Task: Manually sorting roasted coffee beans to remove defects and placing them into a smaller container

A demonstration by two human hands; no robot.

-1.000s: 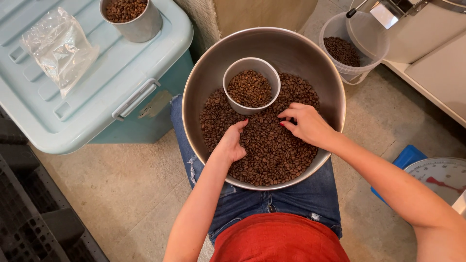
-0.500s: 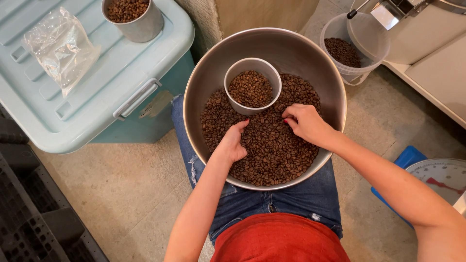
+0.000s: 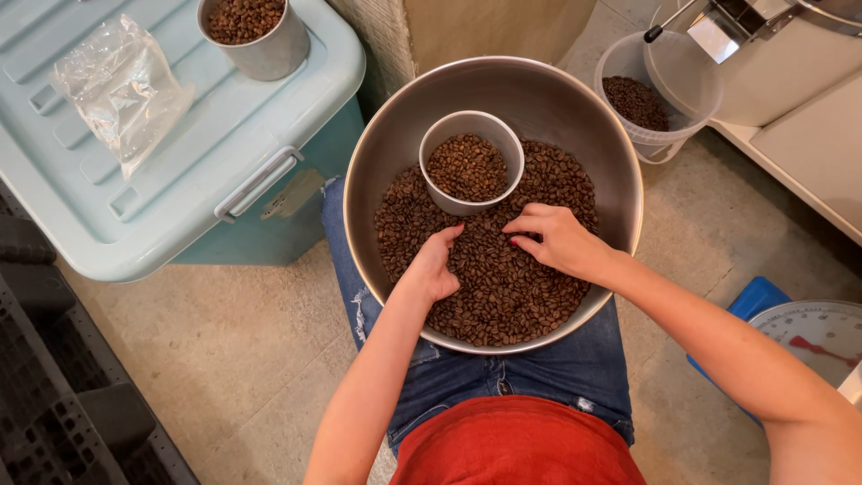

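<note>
Overhead view of a seated person sorting roasted coffee beans [image 3: 503, 287] in a wide steel bowl [image 3: 377, 153] that rests on the lap, at the centre of the frame. Both hands lie on the bean layer. The left hand [image 3: 433, 267], just left of centre, has its fingers curled down into the beans, loosely closed — whether it holds any cannot be told. The right hand [image 3: 557, 241], just right of centre, is also loosely curled, with fingertips drawn together at the bean surface as if pinching; what lies between them is too small to see.

A small grey cup [image 3: 473, 133], itself filled with beans, stands upright inside the bowl directly above the hands in the frame, in the gap between them. The right hand's fingertips sit slightly closer to its rim than the left's — neither touches it.

Surroundings: a pale blue lidded bin [image 3: 180, 207] at upper left carries a metal cup of beans [image 3: 260, 36] and a crumpled clear plastic bag [image 3: 121, 85]; a clear plastic tub [image 3: 651, 94] holding beans stands at upper right; a dial scale [image 3: 822, 337] sits at the lower right edge.
</note>
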